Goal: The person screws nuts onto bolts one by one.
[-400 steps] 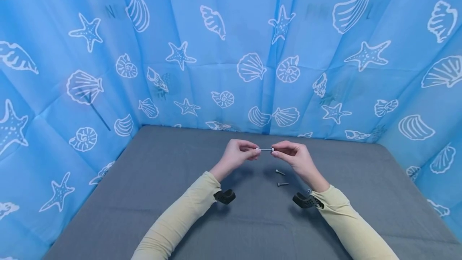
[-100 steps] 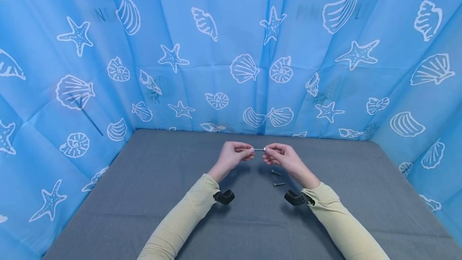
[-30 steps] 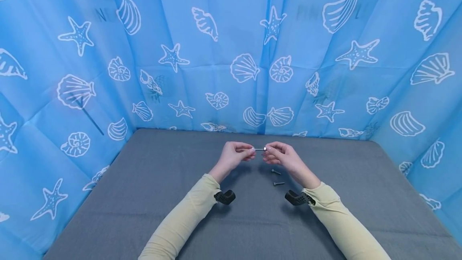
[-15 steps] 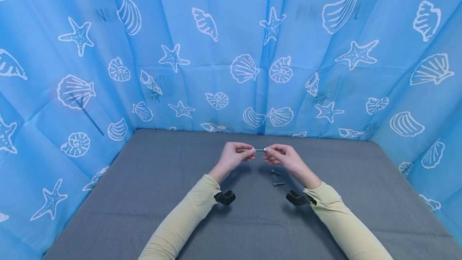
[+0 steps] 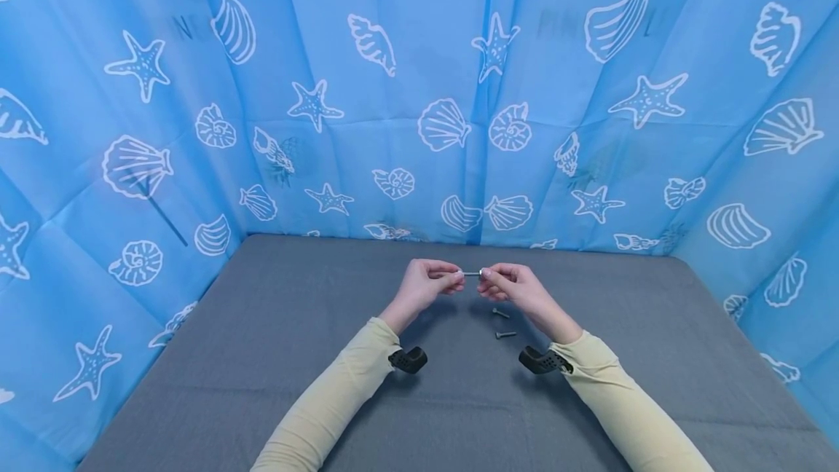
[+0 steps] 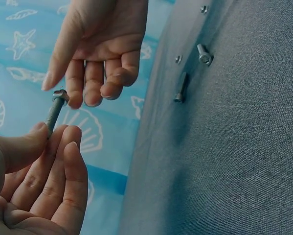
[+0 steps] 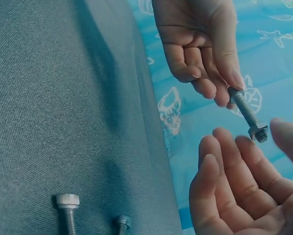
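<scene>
My left hand (image 5: 429, 284) pinches a metal bolt (image 6: 55, 113) by its head between thumb and fingers. The bolt lies roughly level above the table, and its threaded end points at my right hand (image 5: 514, 288). A hex nut (image 7: 258, 131) sits on the thread near that end, with a short bit of thread showing past it. My right hand's thumb and fingers are spread around the nut. A gap shows between the thumb and the nut in both wrist views; whether the index finger touches it I cannot tell.
Two loose socket-head bolts, a nearer bolt (image 5: 506, 335) and a farther bolt (image 5: 501, 313), lie on the grey table (image 5: 295, 355) below my right hand. The left wrist view shows two small nuts, one nut (image 6: 178, 59) near those bolts. A blue shell-print curtain (image 5: 393, 130) stands behind.
Since the oldest frame, the view has shifted slightly and both hands appear a little farther left. Within the last second, my right fingers shift slightly around the nut; the left hand keeps its pinch.
</scene>
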Demonstrator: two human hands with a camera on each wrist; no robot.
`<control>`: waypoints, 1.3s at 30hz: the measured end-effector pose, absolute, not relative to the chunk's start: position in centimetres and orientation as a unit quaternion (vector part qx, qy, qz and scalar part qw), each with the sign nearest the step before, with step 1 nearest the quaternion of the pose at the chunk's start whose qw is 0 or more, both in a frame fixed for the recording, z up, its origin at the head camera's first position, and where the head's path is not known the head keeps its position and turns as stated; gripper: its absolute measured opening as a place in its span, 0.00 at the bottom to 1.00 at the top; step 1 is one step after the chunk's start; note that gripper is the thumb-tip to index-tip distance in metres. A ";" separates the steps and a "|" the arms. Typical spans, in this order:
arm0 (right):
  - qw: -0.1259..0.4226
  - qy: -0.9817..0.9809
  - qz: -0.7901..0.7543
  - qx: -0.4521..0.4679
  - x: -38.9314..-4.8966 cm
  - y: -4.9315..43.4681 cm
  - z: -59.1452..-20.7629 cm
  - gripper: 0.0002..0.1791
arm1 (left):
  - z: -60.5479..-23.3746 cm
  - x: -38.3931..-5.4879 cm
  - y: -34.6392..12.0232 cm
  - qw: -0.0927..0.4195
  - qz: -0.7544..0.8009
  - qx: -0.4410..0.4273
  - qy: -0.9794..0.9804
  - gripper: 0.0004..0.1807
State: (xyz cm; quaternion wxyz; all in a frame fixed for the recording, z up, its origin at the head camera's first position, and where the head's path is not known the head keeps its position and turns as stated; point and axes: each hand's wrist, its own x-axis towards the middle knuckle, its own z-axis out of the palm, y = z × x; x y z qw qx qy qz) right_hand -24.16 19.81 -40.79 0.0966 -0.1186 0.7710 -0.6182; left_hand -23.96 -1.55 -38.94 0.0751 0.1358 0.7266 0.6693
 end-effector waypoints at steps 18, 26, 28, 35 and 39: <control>0.100 0.755 -0.635 -0.131 -24.2 19.6 -41.2 0.20 | -41.8 -26.0 -1.5 0.084 0.682 0.121 0.716 0.10; 0.083 0.730 -0.657 -0.168 -24.1 19.8 -41.2 0.17 | -41.8 -26.0 -1.6 0.086 0.681 0.118 0.718 0.10; 0.086 0.731 -0.656 -0.168 -24.1 19.8 -41.3 0.16 | -41.8 -26.0 -1.6 0.088 0.681 0.117 0.718 0.11; 0.082 0.754 -0.636 -0.141 -24.1 19.6 -41.3 0.17 | -41.9 -25.9 -1.6 0.084 0.680 0.118 0.719 0.12; 0.080 0.754 -0.637 -0.141 -24.2 19.7 -41.3 0.18 | -41.8 -26.0 -1.6 0.085 0.681 0.117 0.718 0.11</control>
